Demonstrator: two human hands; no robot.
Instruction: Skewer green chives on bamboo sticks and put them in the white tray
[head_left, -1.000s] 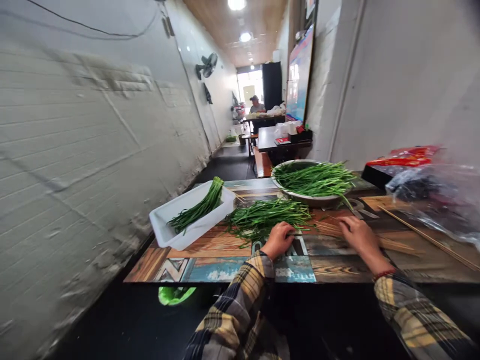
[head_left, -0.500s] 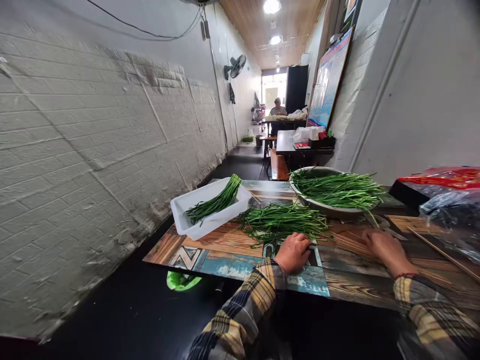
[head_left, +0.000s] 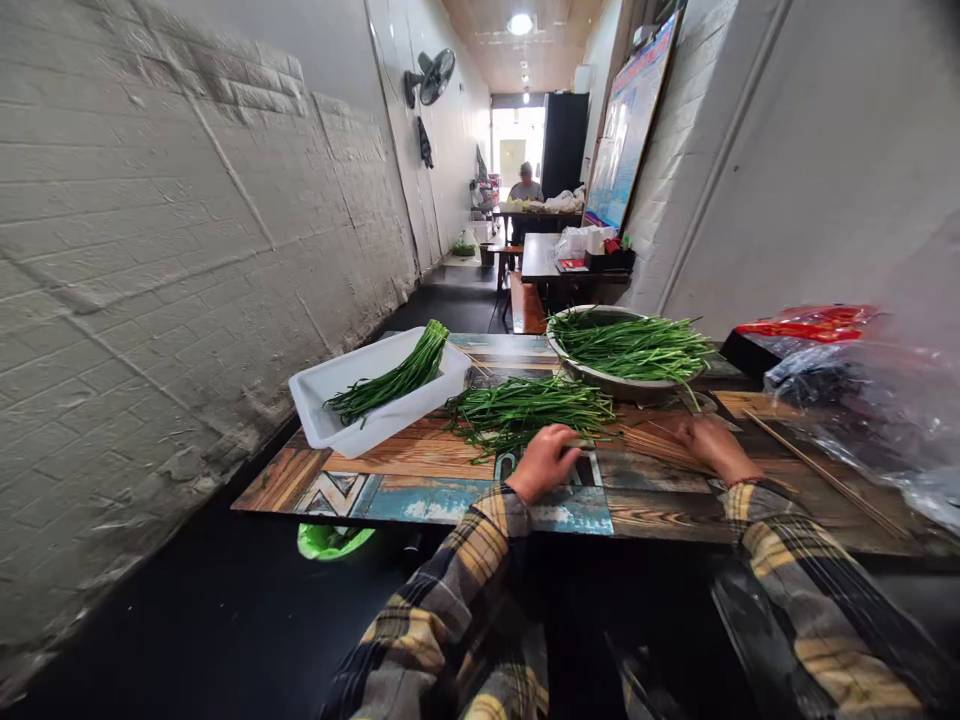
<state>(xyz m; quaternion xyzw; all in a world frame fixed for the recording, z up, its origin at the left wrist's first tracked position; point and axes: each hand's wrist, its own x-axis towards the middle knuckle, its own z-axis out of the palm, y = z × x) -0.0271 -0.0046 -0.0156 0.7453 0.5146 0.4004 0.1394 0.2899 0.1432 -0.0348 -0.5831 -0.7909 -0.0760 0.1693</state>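
My left hand point(head_left: 547, 462) rests at the front edge of a loose pile of long green chives point(head_left: 532, 408), its thumb and fingers apart and nothing seen in them. Farther right, my right hand point(head_left: 716, 447) is closed at the near end of thin wooden skewers point(head_left: 660, 448) lying on the table; its fingertips are partly hidden. A white plastic tray point(head_left: 319, 425) at the left holds a neat bundle of chives point(head_left: 405, 375). Behind the pile stands a round basin point(head_left: 559, 352) heaped with more chives point(head_left: 637, 345).
The patterned wooden table point(head_left: 427, 500) has a long stick point(head_left: 821, 470) and crumpled clear plastic point(head_left: 847, 390) at its right. Below its front edge is a green-lined bin point(head_left: 330, 540). A person point(head_left: 525, 185) sits at a far table. A brick wall point(head_left: 150, 300) runs along the left.
The view has shifted, so the scene sits farther left and higher. My left hand's thumb and fingers now show apart. My right hand remains at the skewers.
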